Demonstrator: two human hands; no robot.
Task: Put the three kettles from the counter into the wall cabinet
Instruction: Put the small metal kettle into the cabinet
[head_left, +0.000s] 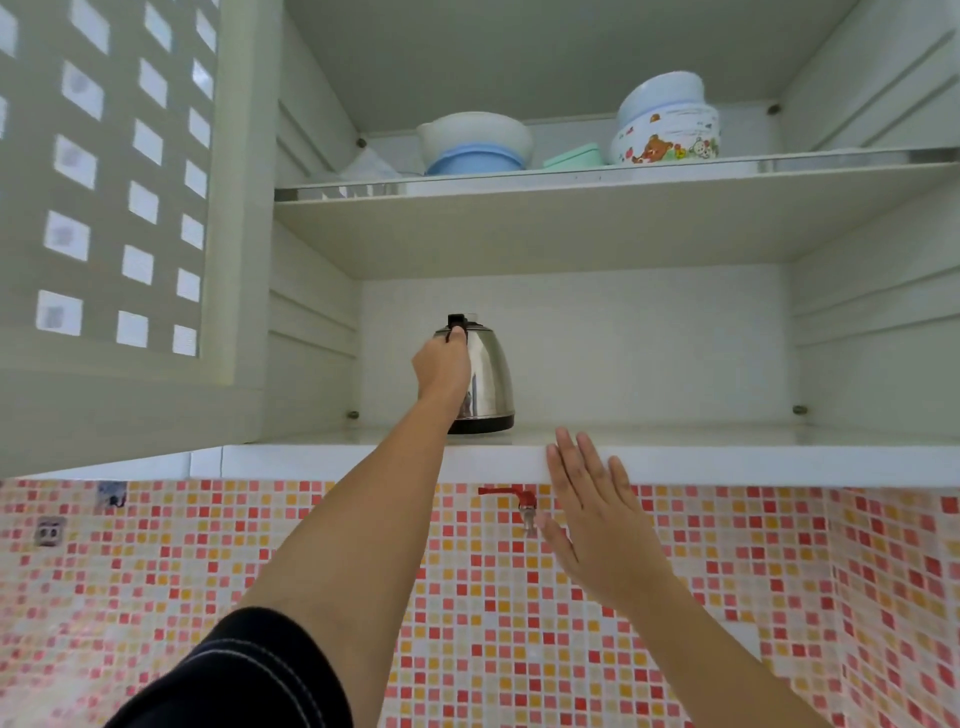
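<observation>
Steel kettle (485, 382) is stood on the cabinet's bottom shelf (675, 434), centre frame, its handle gripped by the left hand (441, 370). The right hand (597, 519) is held flat, fingers spread, empty.

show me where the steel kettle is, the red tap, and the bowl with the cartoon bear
steel kettle (488, 371), head view, shiny side of body.
red tap (511, 493), head view, red handle.
cartoon bear bowl (667, 137), head view, printed outer wall.

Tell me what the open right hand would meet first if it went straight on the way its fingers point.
The right hand points up; its fingertips already overlap the white front edge of the cabinet's bottom shelf, so probably that edge, though depth is unclear.
</observation>
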